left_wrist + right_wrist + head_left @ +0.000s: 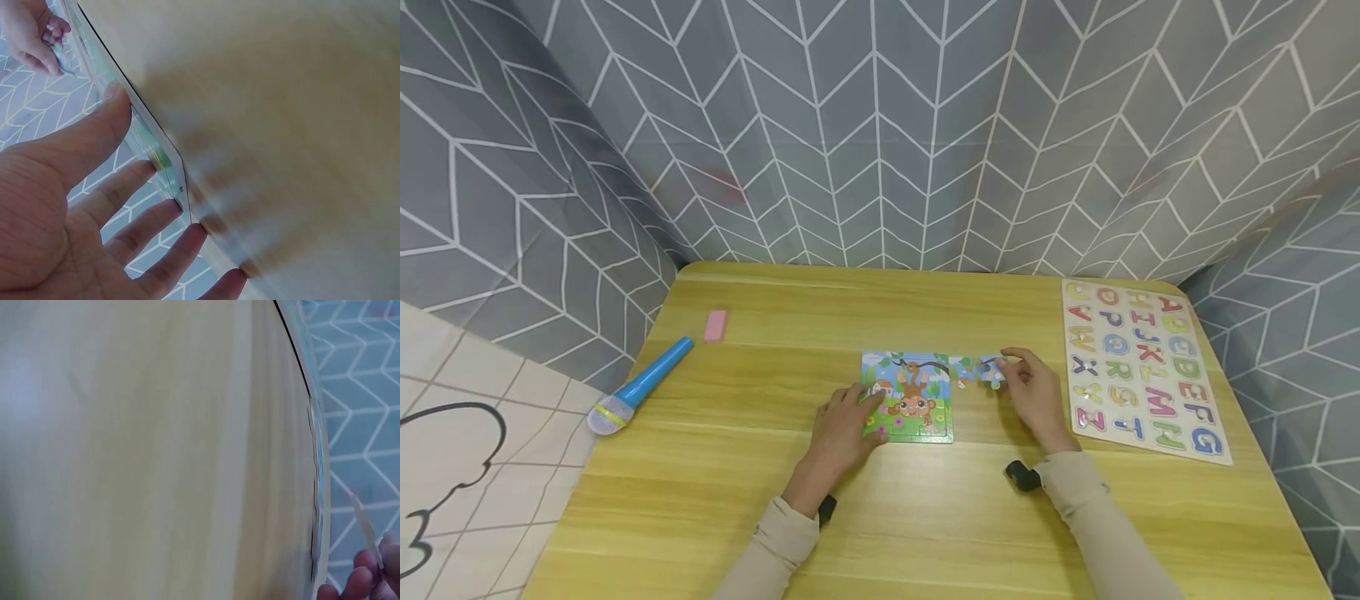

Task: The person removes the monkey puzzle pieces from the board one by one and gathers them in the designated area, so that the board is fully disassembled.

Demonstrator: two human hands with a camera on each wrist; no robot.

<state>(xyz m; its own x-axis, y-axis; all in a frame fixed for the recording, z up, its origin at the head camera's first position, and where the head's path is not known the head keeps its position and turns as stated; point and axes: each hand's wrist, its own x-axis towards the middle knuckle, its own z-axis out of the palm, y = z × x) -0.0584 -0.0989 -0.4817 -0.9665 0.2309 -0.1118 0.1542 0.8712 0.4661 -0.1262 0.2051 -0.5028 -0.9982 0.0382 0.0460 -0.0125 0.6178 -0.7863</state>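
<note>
One desk (955,525), two hands (841,429) (1037,396), one monkey puzzle (916,407); loose pieces (964,367), count unclear; one letter board (1103,400), one microphone (643,385), one pink block (716,326).

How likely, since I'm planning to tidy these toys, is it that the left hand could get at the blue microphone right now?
Probably yes: the left hand touches the puzzle, and between that hand and the blue microphone only tabletop shows. It would likely need to leave the puzzle first.

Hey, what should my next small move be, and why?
Perhaps bring the puzzle piece left over the monkey puzzle board to compare: your right hand pinches it just right of the board, and your left hand touches the board, so could steady it.
</note>
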